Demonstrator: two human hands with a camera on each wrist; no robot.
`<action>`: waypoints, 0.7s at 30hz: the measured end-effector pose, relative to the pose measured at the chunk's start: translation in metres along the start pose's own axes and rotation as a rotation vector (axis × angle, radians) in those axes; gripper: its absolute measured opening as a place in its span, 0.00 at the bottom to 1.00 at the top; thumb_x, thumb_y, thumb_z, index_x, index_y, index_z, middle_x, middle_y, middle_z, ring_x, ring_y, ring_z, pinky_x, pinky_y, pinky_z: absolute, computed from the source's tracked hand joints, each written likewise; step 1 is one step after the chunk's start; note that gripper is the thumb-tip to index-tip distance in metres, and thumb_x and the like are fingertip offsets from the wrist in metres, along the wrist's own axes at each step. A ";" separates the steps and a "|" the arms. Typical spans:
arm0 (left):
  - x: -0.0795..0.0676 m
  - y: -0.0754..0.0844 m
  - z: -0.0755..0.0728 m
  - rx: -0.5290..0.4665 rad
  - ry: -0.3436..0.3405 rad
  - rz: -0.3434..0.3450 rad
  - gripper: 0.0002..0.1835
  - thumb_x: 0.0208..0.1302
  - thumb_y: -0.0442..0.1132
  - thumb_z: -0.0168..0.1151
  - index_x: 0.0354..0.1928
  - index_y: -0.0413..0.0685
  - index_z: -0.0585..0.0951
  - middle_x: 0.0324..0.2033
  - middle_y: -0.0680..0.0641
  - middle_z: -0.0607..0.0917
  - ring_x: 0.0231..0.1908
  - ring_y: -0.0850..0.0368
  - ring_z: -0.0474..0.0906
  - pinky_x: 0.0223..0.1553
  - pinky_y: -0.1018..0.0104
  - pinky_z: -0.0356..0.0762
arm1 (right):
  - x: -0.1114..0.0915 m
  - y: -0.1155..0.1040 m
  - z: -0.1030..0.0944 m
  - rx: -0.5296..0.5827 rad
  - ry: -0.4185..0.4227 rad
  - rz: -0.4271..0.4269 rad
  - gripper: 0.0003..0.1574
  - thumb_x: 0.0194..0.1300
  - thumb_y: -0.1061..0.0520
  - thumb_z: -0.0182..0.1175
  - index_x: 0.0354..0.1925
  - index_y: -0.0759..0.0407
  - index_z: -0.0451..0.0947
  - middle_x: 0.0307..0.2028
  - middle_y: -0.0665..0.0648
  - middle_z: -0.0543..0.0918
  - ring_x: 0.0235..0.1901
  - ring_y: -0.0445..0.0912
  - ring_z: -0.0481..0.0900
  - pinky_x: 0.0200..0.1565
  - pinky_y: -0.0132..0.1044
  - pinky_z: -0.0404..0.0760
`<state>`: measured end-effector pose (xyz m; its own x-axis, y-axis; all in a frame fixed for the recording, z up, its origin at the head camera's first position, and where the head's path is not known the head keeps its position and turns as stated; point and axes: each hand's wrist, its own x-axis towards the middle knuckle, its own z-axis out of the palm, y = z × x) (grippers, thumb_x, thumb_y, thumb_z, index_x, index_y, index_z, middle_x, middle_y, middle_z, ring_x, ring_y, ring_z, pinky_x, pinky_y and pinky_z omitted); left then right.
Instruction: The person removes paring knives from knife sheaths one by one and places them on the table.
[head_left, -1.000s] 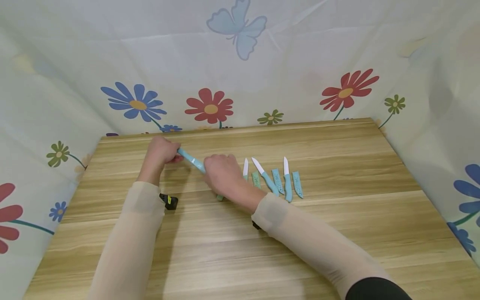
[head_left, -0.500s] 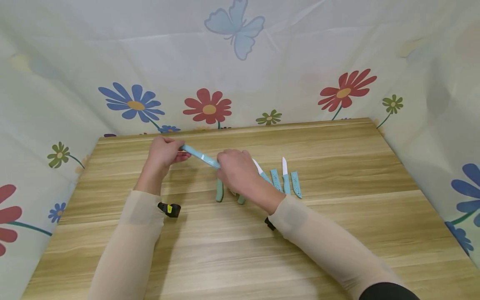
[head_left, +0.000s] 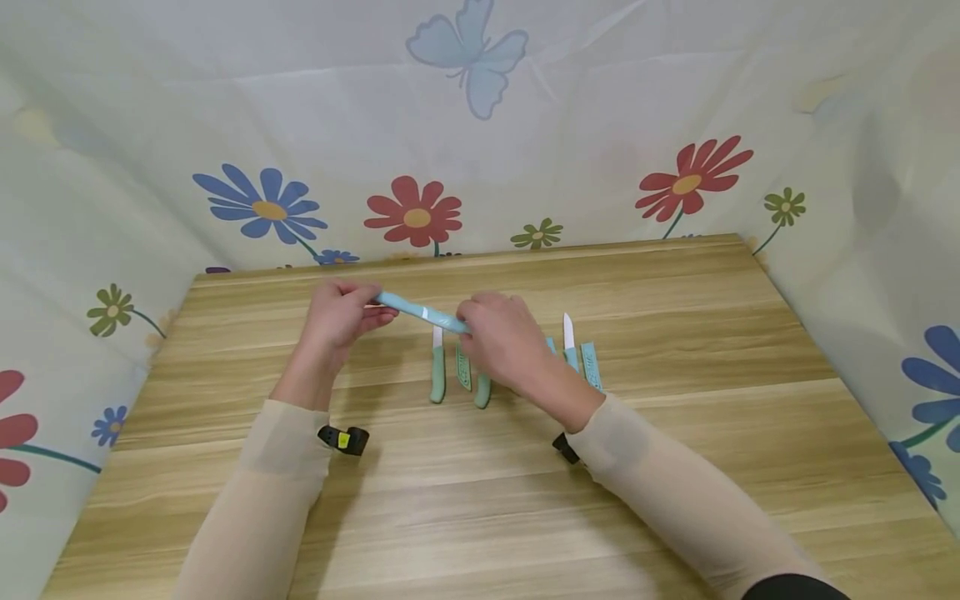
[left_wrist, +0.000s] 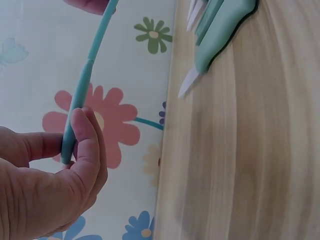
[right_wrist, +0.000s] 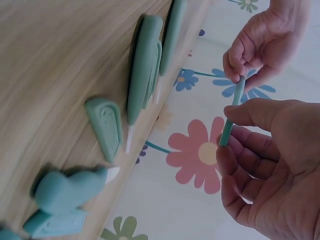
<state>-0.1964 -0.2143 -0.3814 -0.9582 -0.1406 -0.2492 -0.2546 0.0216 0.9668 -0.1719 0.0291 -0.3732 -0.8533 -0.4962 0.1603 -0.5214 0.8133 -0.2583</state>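
Note:
A light blue knife with its blade in a blue sheath is held above the table between both hands. My left hand pinches the handle's end between thumb and fingers, also seen in the left wrist view. The sheath's far end is pinched by my right hand; its thumb and fingertips show in the right wrist view. Below lie a green-handled knife with a white blade, a green sheath and another green knife, partly hidden by the right hand.
Right of the hands lie a blue knife and a blue sheath, partly covered by the right forearm. A wrist camera sits on each sleeve. Behind the wooden table hangs a flower-printed curtain.
Both hands have moved right, carrying the sheathed knife between them. The green knives and sheath at the left have come into view, while the right hand now covers things farther right.

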 end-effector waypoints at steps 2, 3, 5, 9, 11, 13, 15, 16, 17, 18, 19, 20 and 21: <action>-0.003 -0.001 0.002 -0.024 -0.009 -0.011 0.15 0.81 0.40 0.59 0.56 0.37 0.69 0.51 0.36 0.79 0.40 0.54 0.89 0.49 0.63 0.86 | -0.003 0.003 -0.001 -0.006 0.007 0.002 0.10 0.69 0.60 0.67 0.48 0.56 0.89 0.39 0.49 0.85 0.39 0.45 0.80 0.44 0.42 0.77; -0.004 -0.002 0.003 -0.040 -0.017 -0.018 0.15 0.81 0.40 0.59 0.56 0.37 0.69 0.51 0.36 0.79 0.40 0.53 0.89 0.49 0.63 0.86 | -0.004 0.005 -0.002 -0.005 0.008 0.006 0.11 0.69 0.60 0.68 0.49 0.56 0.89 0.40 0.50 0.85 0.40 0.46 0.81 0.45 0.43 0.77; -0.006 -0.004 0.005 -0.069 -0.042 -0.026 0.15 0.81 0.39 0.59 0.56 0.35 0.70 0.50 0.36 0.80 0.40 0.53 0.89 0.50 0.63 0.86 | -0.007 0.009 -0.003 -0.014 0.014 0.006 0.12 0.69 0.60 0.69 0.50 0.56 0.89 0.42 0.50 0.86 0.43 0.46 0.82 0.47 0.44 0.78; -0.011 -0.008 0.009 -0.105 -0.098 -0.028 0.15 0.82 0.38 0.57 0.57 0.31 0.74 0.47 0.38 0.83 0.40 0.53 0.89 0.52 0.63 0.85 | -0.013 0.018 -0.006 -0.020 0.033 -0.010 0.13 0.69 0.59 0.70 0.51 0.57 0.89 0.42 0.51 0.86 0.45 0.48 0.83 0.50 0.48 0.80; -0.014 -0.009 0.012 -0.116 -0.118 -0.027 0.16 0.82 0.38 0.57 0.57 0.30 0.74 0.46 0.39 0.84 0.42 0.53 0.89 0.53 0.63 0.85 | -0.016 0.022 -0.008 -0.022 0.049 -0.017 0.12 0.69 0.59 0.70 0.50 0.57 0.90 0.41 0.51 0.86 0.45 0.49 0.83 0.51 0.49 0.81; -0.017 -0.011 0.015 -0.126 -0.129 -0.036 0.16 0.82 0.38 0.57 0.59 0.30 0.73 0.46 0.40 0.84 0.44 0.52 0.89 0.53 0.62 0.85 | -0.019 0.027 -0.009 -0.014 0.064 -0.019 0.12 0.68 0.60 0.71 0.50 0.57 0.90 0.41 0.51 0.86 0.45 0.49 0.83 0.51 0.50 0.80; -0.020 -0.013 0.018 -0.141 -0.137 -0.048 0.16 0.82 0.38 0.57 0.59 0.31 0.72 0.47 0.40 0.84 0.45 0.51 0.88 0.54 0.62 0.84 | -0.022 0.032 -0.010 -0.004 0.079 -0.020 0.12 0.67 0.60 0.71 0.49 0.57 0.90 0.40 0.51 0.86 0.45 0.49 0.83 0.51 0.50 0.80; -0.021 -0.014 0.020 -0.148 -0.139 -0.056 0.16 0.82 0.38 0.57 0.59 0.32 0.71 0.47 0.40 0.84 0.46 0.51 0.88 0.54 0.62 0.84 | -0.024 0.034 -0.010 0.001 0.086 -0.020 0.12 0.67 0.60 0.71 0.49 0.57 0.90 0.40 0.52 0.86 0.45 0.49 0.83 0.51 0.50 0.80; -0.022 -0.015 0.021 -0.156 -0.142 -0.063 0.16 0.82 0.38 0.58 0.59 0.33 0.71 0.47 0.40 0.84 0.46 0.51 0.88 0.54 0.62 0.84 | -0.026 0.036 -0.010 0.009 0.092 -0.021 0.12 0.67 0.60 0.72 0.49 0.57 0.89 0.40 0.52 0.86 0.45 0.50 0.83 0.51 0.50 0.79; -0.024 -0.016 0.023 -0.163 -0.148 -0.068 0.16 0.82 0.38 0.58 0.59 0.33 0.71 0.47 0.40 0.85 0.47 0.50 0.88 0.54 0.63 0.85 | -0.027 0.038 -0.011 0.013 0.098 -0.021 0.12 0.66 0.60 0.72 0.49 0.57 0.89 0.40 0.52 0.86 0.46 0.50 0.83 0.51 0.50 0.79; -0.025 -0.017 0.024 -0.170 -0.155 -0.071 0.15 0.82 0.38 0.58 0.58 0.34 0.71 0.46 0.40 0.85 0.46 0.50 0.88 0.53 0.63 0.85 | -0.029 0.041 -0.011 0.018 0.106 -0.021 0.12 0.66 0.60 0.72 0.48 0.58 0.89 0.40 0.52 0.86 0.46 0.51 0.83 0.51 0.51 0.79; -0.026 -0.017 0.026 -0.178 -0.164 -0.074 0.14 0.82 0.38 0.58 0.58 0.34 0.71 0.46 0.40 0.86 0.46 0.50 0.89 0.53 0.63 0.85 | -0.031 0.043 -0.011 0.018 0.111 -0.022 0.12 0.66 0.61 0.71 0.48 0.58 0.89 0.41 0.52 0.86 0.46 0.51 0.83 0.52 0.51 0.79; -0.028 -0.018 0.028 -0.186 -0.172 -0.079 0.14 0.82 0.37 0.58 0.57 0.35 0.71 0.45 0.41 0.86 0.45 0.51 0.89 0.53 0.63 0.85 | -0.033 0.045 -0.012 0.019 0.115 -0.022 0.12 0.66 0.61 0.71 0.48 0.58 0.89 0.41 0.53 0.86 0.47 0.52 0.83 0.52 0.52 0.79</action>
<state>-0.1689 -0.1832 -0.3938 -0.9483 0.0364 -0.3153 -0.3168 -0.1671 0.9336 -0.1676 0.0853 -0.3789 -0.8361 -0.4750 0.2743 -0.5412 0.7958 -0.2716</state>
